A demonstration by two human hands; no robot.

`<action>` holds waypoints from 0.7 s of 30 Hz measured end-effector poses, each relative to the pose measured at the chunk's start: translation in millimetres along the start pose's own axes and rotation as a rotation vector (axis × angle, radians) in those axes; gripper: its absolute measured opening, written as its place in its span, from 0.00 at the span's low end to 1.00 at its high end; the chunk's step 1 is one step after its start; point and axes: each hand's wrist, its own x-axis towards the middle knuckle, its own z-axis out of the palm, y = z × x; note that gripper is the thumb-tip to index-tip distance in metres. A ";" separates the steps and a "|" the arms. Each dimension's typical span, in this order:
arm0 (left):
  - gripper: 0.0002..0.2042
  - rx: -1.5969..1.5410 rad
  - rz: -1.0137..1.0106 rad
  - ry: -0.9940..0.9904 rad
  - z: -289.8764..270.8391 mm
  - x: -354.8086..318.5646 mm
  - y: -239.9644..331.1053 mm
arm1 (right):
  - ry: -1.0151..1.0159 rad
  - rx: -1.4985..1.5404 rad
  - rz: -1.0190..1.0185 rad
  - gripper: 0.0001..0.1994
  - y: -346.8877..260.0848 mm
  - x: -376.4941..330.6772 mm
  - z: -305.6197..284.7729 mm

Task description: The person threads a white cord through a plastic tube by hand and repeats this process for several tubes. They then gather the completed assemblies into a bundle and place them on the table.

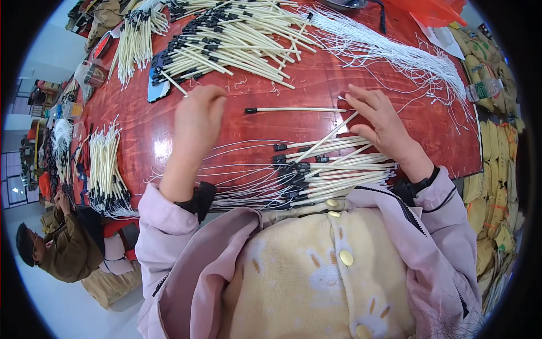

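Note:
My left hand (200, 113) hovers over the red table with its fingers bent together; whatever may be between them is hidden. Beside it a cream stick (174, 83) slants out from the far pile. My right hand (379, 120) has its thumb and fingers apart, near the right end of a single cream stick (299, 109) with a black end piece at its left. Another cream stick (324, 138) slants up toward that hand from the near pile. This near pile of cream sticks (333, 169) has black end pieces, and white cords (237, 189) trail left from it.
A large pile of black-ended cream sticks (237, 39) covers the far part of the red table (248, 129). White cords (389, 53) lie far right. More stick bundles (104, 155) lie at left. A plastic bottle (484, 89) is at right; another person (68, 243) sits at left.

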 end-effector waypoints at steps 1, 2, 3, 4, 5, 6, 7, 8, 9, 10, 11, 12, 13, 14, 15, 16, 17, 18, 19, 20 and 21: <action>0.08 -0.001 -0.006 0.004 1.4 -3.6 2.5 | -0.028 0.009 -0.007 0.34 -2.9 1.9 3.0; 0.08 0.037 0.053 0.002 7.2 -5.3 10.4 | -0.056 0.015 -0.011 0.35 -5.1 3.6 4.4; 0.09 0.072 0.115 -0.004 14.6 -6.5 19.1 | -0.060 0.012 -0.009 0.35 -6.8 4.6 5.4; 0.09 0.106 0.181 -0.011 20.5 -6.7 25.0 | -0.048 0.001 -0.014 0.35 -7.7 5.2 5.3; 0.09 0.097 0.187 -0.011 25.2 -6.7 27.3 | -0.035 -0.013 -0.016 0.36 -8.3 5.2 4.5; 0.10 0.085 0.229 -0.038 32.1 -4.5 28.8 | -0.021 -0.033 -0.018 0.37 -7.2 6.1 2.0; 0.10 0.072 0.274 -0.064 40.0 -1.7 30.6 | -0.022 -0.049 -0.009 0.37 -7.6 7.9 2.2; 0.10 0.052 0.325 -0.090 50.0 2.4 36.0 | -0.032 -0.038 -0.018 0.37 -8.5 8.8 3.1; 0.10 0.032 0.342 -0.086 60.5 7.4 43.2 | -0.041 -0.028 -0.026 0.38 -9.1 9.5 3.9; 0.10 0.049 0.382 -0.129 71.5 13.4 51.6 | -0.050 -0.016 -0.034 0.38 -8.4 8.0 1.3; 0.10 0.077 0.413 -0.175 80.2 16.9 57.1 | -0.051 -0.024 -0.025 0.38 -9.4 7.1 0.5; 0.10 0.107 0.443 -0.222 89.7 20.2 62.8 | -0.047 -0.025 -0.016 0.39 -10.6 5.7 0.0; 0.10 0.106 0.444 -0.221 99.5 22.3 67.3 | -0.043 -0.022 -0.014 0.40 -13.1 6.3 0.4; 0.11 0.076 0.478 -0.205 112.7 25.3 73.7 | -0.039 -0.019 -0.010 0.40 -14.0 5.5 0.0; 0.11 0.047 0.509 -0.190 123.5 27.9 80.7 | -0.040 -0.020 -0.010 0.40 -13.1 4.9 -0.5; 0.11 0.045 0.510 -0.192 133.3 30.8 90.0 | -0.006 -0.023 0.010 0.40 -9.0 3.3 -0.4; 0.12 0.023 0.521 -0.192 142.2 33.1 99.0 | 0.027 -0.025 0.028 0.41 -4.9 2.2 -0.1; 0.12 0.004 0.534 -0.190 148.1 36.4 106.1 | 0.064 -0.028 0.044 0.41 -1.7 2.6 -0.8; 0.12 0.008 0.534 -0.190 153.7 39.3 110.7 | 0.066 -0.026 0.043 0.41 0.5 3.7 -1.7; 0.12 0.025 0.546 -0.185 159.4 41.8 114.1 | 0.078 -0.024 0.047 0.41 2.3 5.1 -3.2; 0.12 0.039 0.560 -0.182 163.4 43.9 118.5 | 0.089 -0.023 0.054 0.40 4.2 4.8 -4.8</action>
